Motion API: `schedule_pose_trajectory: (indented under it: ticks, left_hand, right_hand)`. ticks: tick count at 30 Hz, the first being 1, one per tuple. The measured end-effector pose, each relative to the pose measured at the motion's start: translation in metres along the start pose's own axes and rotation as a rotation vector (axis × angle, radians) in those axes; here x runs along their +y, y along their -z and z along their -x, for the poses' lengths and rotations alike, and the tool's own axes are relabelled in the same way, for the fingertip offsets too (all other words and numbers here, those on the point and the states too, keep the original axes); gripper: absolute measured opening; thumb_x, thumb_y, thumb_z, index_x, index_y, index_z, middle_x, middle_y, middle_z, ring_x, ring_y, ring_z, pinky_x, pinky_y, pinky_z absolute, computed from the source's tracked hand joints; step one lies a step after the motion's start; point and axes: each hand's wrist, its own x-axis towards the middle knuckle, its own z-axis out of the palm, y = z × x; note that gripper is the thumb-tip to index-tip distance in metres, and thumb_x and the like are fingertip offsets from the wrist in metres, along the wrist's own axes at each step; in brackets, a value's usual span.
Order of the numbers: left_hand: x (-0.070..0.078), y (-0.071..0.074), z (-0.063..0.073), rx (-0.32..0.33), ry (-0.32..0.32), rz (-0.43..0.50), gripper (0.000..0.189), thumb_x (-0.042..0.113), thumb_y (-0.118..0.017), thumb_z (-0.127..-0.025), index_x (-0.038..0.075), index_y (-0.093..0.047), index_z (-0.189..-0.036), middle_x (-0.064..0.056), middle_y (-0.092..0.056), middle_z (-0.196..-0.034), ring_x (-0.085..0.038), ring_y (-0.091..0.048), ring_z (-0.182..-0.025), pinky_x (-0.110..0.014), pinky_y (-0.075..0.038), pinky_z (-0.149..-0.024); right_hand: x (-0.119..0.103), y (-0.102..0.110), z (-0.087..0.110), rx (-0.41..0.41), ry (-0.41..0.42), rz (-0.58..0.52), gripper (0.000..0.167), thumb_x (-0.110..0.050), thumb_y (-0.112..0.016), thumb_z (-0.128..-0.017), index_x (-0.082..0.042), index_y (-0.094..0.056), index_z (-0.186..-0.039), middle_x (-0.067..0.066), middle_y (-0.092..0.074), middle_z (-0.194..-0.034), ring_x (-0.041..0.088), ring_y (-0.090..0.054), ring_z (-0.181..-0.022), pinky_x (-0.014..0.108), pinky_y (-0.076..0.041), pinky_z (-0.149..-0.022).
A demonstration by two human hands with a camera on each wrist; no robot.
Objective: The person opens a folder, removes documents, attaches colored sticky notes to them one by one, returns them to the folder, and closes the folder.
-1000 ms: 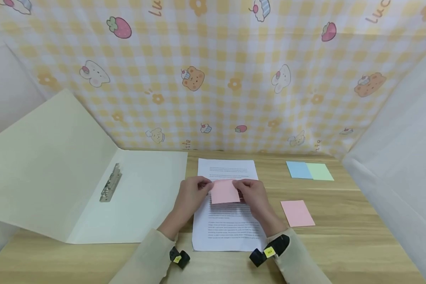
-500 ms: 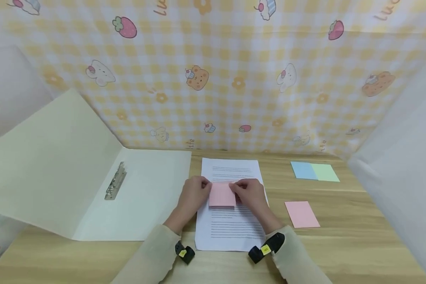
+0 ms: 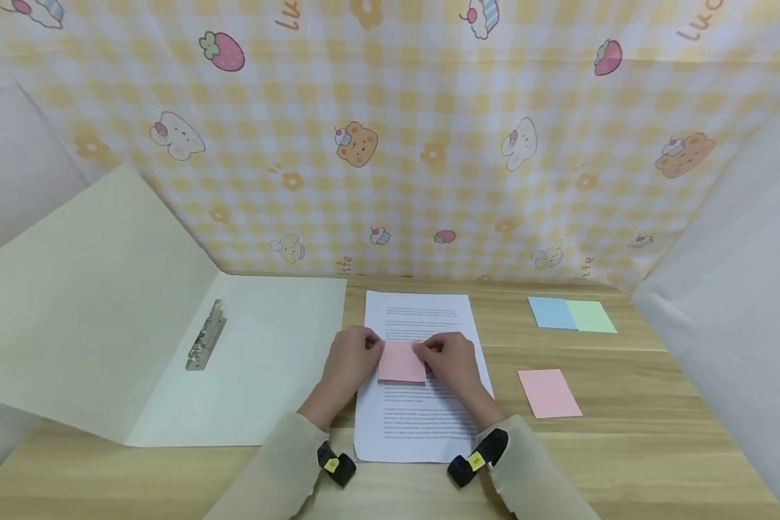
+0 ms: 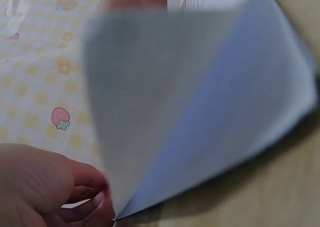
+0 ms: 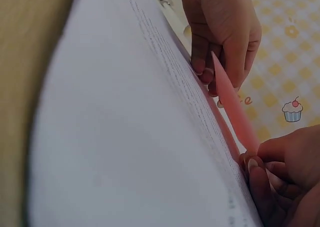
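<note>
Just left of your left grip (image 3: pixel 347 366), a folder (image 3: pixel 279 368) is lying open on the desk (image 3: pixel 663 426), its metal clip (image 3: pixel 206 338) showing. That grip is pinching the left side of a pink note (image 3: pixel 401 363), which is spanning both grips over printed pages (image 3: pixel 419 433). Your right grip (image 3: pixel 455 365) is pinching its right side. Right of that grip, a pink square (image 3: pixel 549 394) is lying; beyond it, a blue note (image 3: pixel 549 313) and green note (image 3: pixel 593 317) are resting.

Beige sleeves (image 3: pixel 274 466) — black wristbands (image 3: pixel 495 447), apparently.
</note>
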Motion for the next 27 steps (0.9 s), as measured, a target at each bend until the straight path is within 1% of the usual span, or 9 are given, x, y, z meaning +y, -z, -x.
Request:
schedule_pose_trajectory:
  ticks: [5, 13, 17, 21, 27]
  left_hand:
    - [-0.0001, -0.0012, 0.0011, 0.013, 0.000, -0.014, 0.013, 0.013, -0.069, -0.094, 0.003, -0.077, -0.091, -0.006, -0.071, -0.079, -0.016, -0.060, -0.068, -0.024, -0.051, -0.062]
    - [-0.0007, -0.0038, 0.0023, 0.026, 0.012, -0.026, 0.011, 0.011, -0.069, -0.093, 0.005, -0.075, -0.088, -0.005, -0.067, -0.076, -0.017, -0.058, -0.068, -0.024, -0.049, -0.062]
    - [-0.0019, -0.0053, 0.0022, 0.035, 0.006, -0.034, 0.011, 0.011, -0.069, -0.093, 0.004, -0.075, -0.088, -0.005, -0.067, -0.075, -0.016, -0.058, -0.068, -0.024, -0.049, -0.061]
    - [-0.0019, -0.0068, 0.0018, 0.035, 0.013, -0.043, 0.011, 0.012, -0.069, -0.094, 0.004, -0.075, -0.090, -0.005, -0.068, -0.076, -0.016, -0.058, -0.067, -0.024, -0.048, -0.061]
    - [-0.0021, -0.0080, 0.0006, 0.039, 0.010, -0.050, 0.010, 0.013, -0.069, -0.094, 0.005, -0.075, -0.091, -0.006, -0.069, -0.078, -0.016, -0.059, -0.068, -0.024, -0.049, -0.062]
  right_hand:
    - [0.0006, -0.0021, 0.0006, 0.008, -0.006, -0.008, 0.016, -0.022, -0.078, -0.089, -0.006, -0.079, -0.087, 0.003, -0.068, -0.066, 0.011, -0.057, -0.055, 0.021, -0.045, -0.051]
    - [-0.0002, -0.0036, 0.0015, 0.015, -0.019, -0.021, 0.016, -0.021, -0.078, -0.089, -0.005, -0.077, -0.088, 0.004, -0.069, -0.067, 0.011, -0.059, -0.054, 0.021, -0.047, -0.051]
    - [0.0005, -0.0042, 0.0016, 0.018, -0.004, 0.001, 0.016, -0.021, -0.077, -0.090, -0.006, -0.077, -0.087, 0.004, -0.068, -0.067, 0.011, -0.059, -0.054, 0.021, -0.048, -0.052]
    - [0.0016, -0.0041, 0.0015, 0.011, 0.011, 0.029, 0.016, -0.021, -0.076, -0.091, -0.006, -0.076, -0.085, 0.003, -0.067, -0.065, 0.011, -0.058, -0.053, 0.021, -0.047, -0.051]
    - [-0.0001, -0.0016, 0.0023, -0.002, 0.030, 0.030, 0.016, -0.021, -0.075, -0.090, -0.007, -0.075, -0.083, 0.003, -0.065, -0.063, 0.011, -0.057, -0.053, 0.021, -0.046, -0.051]
